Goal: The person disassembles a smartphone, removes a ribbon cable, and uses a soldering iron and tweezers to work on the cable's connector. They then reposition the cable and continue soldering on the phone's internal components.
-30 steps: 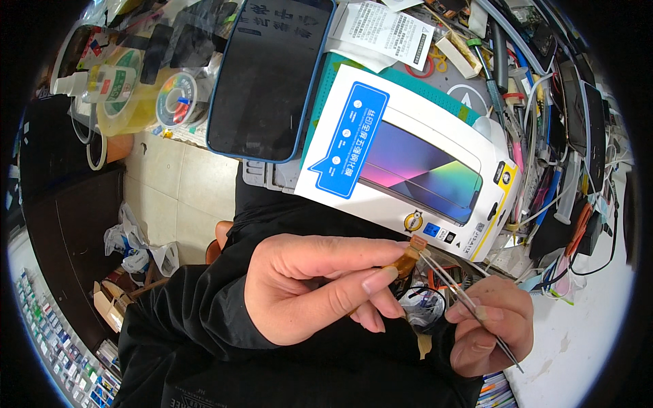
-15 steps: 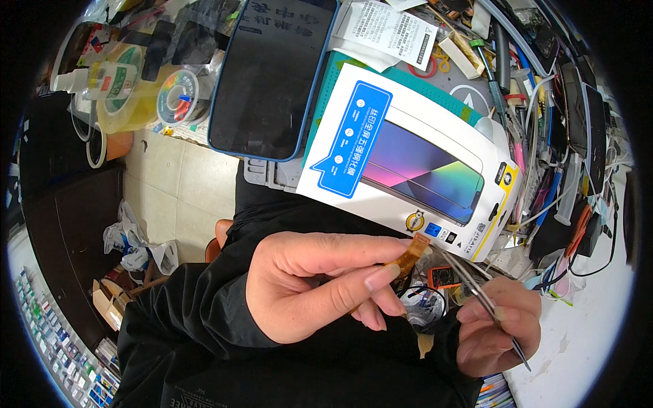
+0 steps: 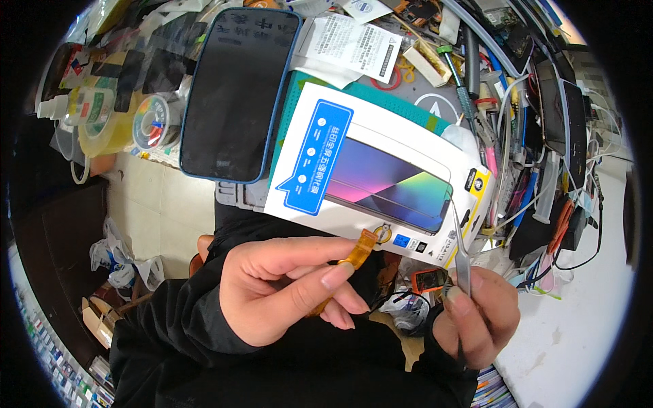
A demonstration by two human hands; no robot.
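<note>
Between the thumb and fingers of my left hand (image 3: 286, 289) is pinched an amber, ribbon-like flex cable (image 3: 362, 250), its upper end bent and sticking out past the fingertips. My right hand (image 3: 479, 316) grips a pair of metal tweezers (image 3: 462, 262), their tips pointing up and away from me. Those tips overlap the right part of a white screen-protector box (image 3: 408, 136) with a phone picture and a blue label. The tweezers and the cable are apart. Beyond my left hand lies a dark smartphone (image 3: 235, 102) with a blue edge.
Under the box is a green mat (image 3: 374, 97). At the left stand a spray bottle (image 3: 75, 105) and a solder spool (image 3: 154, 122). Cables, pens and tools crowd the right side, with a screwdriver (image 3: 459, 78) among them. An orange-and-black meter (image 3: 430, 280) sits below the box.
The tweezers have turned from leaning up-left toward the cable to nearly upright, their tips away from it. The whole scene has shifted left in view. My left hand still pinches the cable.
</note>
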